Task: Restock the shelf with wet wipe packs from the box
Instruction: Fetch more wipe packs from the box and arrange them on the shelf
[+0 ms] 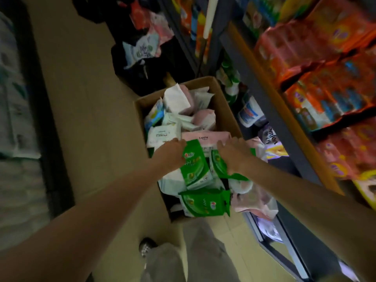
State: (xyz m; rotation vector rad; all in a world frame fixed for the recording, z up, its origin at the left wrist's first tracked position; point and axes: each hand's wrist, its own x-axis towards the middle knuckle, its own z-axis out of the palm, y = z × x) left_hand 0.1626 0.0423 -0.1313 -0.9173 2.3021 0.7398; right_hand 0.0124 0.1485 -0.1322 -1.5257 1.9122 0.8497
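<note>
Currently, a green wipe pack (194, 163) is being gripped at frame centre by the left hand (173, 152), fingers curled round it; another green pack (218, 165) is being held by the right hand (234, 153), inside the cardboard box (225, 110).

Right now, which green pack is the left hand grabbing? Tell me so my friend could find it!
Find the open cardboard box on the floor beside the shelves. At its near half, both hands reach in; the left hand holds a green wet wipe pack standing tilted upward. Unlike the other green pack lying flat nearer the person, this one sticks up just below the pink pack.
</note>
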